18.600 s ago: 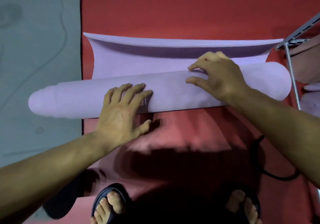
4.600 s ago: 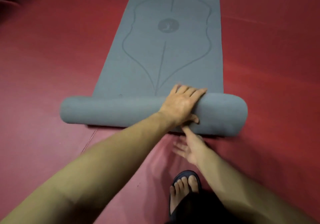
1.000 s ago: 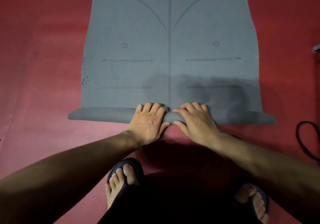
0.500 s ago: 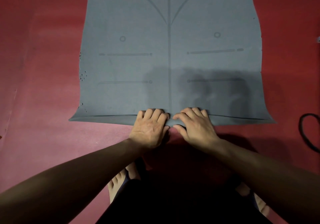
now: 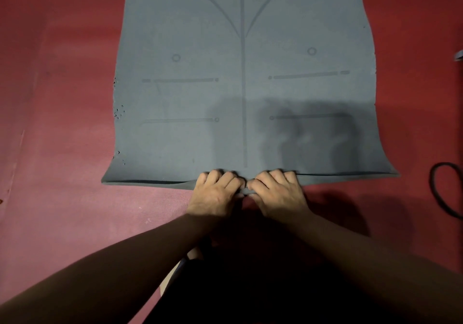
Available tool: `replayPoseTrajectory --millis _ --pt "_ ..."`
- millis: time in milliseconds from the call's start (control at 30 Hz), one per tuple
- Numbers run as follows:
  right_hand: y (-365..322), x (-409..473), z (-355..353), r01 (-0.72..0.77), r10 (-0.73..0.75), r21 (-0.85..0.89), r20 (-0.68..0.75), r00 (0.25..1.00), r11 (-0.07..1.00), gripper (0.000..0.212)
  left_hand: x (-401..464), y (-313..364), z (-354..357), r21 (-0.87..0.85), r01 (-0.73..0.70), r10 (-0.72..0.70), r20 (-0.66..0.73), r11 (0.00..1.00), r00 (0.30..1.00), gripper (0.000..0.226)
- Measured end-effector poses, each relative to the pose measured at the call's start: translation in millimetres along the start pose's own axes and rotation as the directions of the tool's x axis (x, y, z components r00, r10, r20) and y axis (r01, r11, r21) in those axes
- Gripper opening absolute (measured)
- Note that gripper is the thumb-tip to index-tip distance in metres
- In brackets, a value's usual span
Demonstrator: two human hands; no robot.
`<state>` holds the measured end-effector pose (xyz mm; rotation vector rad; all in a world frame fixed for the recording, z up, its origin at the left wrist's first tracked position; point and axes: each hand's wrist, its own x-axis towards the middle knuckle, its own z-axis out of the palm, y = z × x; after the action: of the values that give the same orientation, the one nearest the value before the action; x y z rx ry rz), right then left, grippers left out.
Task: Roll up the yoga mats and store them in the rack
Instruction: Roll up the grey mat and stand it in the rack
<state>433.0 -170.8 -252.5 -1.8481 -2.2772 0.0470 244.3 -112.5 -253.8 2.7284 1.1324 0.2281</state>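
Grey yoga mat (image 5: 245, 78) lying flat on the red floor (image 5: 55, 98), its near short edge (image 5: 150, 181) folded over once to start the roll. The left hand (image 5: 215, 193) and right hand (image 5: 278, 193) sit side by side at the middle of that edge, touching each other, fingers curled over the fold and gripping it; both thumbs are hidden beneath.

Risks, as judged from this position: with both hands bunched at the centre, the outer ends of the fold are unsupported, so the first turn may tighten only in the middle and the roll may come out cone-shaped or skewed, with one end running ahead of the other. A loose first turn would also leave a hollow core, making a fat roll that may fit the rack poorly. The rack itself is not in view.

Appearance of the mat: matt slate grey, printed with a centre line, two curves meeting it, paired horizontal bars and small circles. Its left margin (image 5: 117, 113) shows small nicks. A black cord loop (image 5: 443, 193) lies on the floor, well apart to the right.
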Motion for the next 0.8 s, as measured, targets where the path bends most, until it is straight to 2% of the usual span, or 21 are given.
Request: replayPoseTrajectory --millis 133,233,300,367,467,567,700,800 --pt "-1 3 -2 -0.125 0.127 0.120 -0.011 0.992 0.985 0.028 9 -5 -6 -0.154 0.086 -0.090 -0.014 0.984 0.996 0.032" --pt "3 4 0 -0.161 0.194 0.225 -0.134 0.972 0.961 0.025 14 -6 -14 -0.279 0.237 -0.240 0.021 0.931 0.970 0.030" --pt "6 6 1 -0.141 0.181 0.206 -0.190 0.965 0.968 0.024 20 -7 -17 -0.312 0.308 -0.312 0.038 0.899 0.949 0.034" --pt "5 3 2 -0.081 0.100 0.094 -0.214 0.972 0.992 0.026 26 -9 -19 -0.320 0.331 -0.336 0.043 0.888 0.941 0.040" --pt "-2 -12 5 -0.015 0.002 -0.137 -0.097 0.995 0.990 0.054 25 -9 -17 -0.319 0.313 -0.319 0.036 0.895 0.947 0.041" --pt "-5 0 5 -0.107 0.112 -0.170 0.022 0.993 0.980 0.081 23 -7 -12 -0.221 0.249 -0.258 -0.011 0.943 0.966 0.038" --pt "1 28 3 -0.149 0.179 -0.215 0.131 0.975 0.965 0.084 4 -3 -5 0.006 0.073 -0.072 -0.080 0.997 0.994 0.041" --pt "4 28 5 -0.133 0.162 -0.215 0.125 0.979 0.968 0.084 -6 -2 3 0.155 -0.014 0.015 -0.005 0.988 1.000 0.066"
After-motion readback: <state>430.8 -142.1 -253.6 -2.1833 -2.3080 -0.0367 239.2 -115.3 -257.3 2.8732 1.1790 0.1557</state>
